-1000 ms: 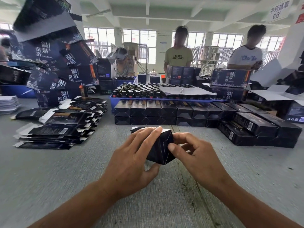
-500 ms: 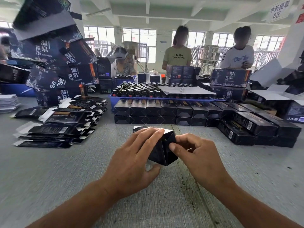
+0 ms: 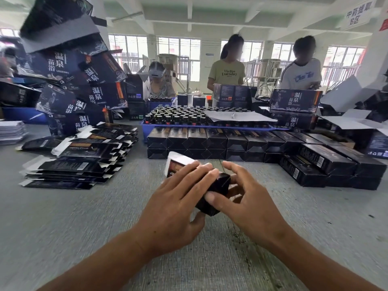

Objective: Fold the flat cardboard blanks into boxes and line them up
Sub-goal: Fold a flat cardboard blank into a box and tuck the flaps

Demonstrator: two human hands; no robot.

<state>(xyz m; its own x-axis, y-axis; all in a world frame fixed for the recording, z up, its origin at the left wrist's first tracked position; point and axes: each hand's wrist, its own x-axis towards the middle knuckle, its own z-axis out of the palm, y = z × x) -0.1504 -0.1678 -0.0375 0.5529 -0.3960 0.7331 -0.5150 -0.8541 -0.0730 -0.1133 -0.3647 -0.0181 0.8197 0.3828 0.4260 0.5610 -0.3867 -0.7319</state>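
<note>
Operator, head view: two bare forearms.
Left hand (image 3: 176,208) and right hand (image 3: 249,203) ungloved; no sleeves, rings or watch visible.

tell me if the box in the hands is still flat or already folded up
Folded up: the box shows several faces and a corner between the left hand and right hand. Its far end still looks open, pale inside showing.

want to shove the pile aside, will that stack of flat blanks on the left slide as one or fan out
The stack of flat blanks would likely fan out: its sheets already lie offset, flaps poking out at different angles. The printed faces look glossy, so layers probably slip over each other. Each blank looks thin and light, likely bending if lifted by one edge.
</note>
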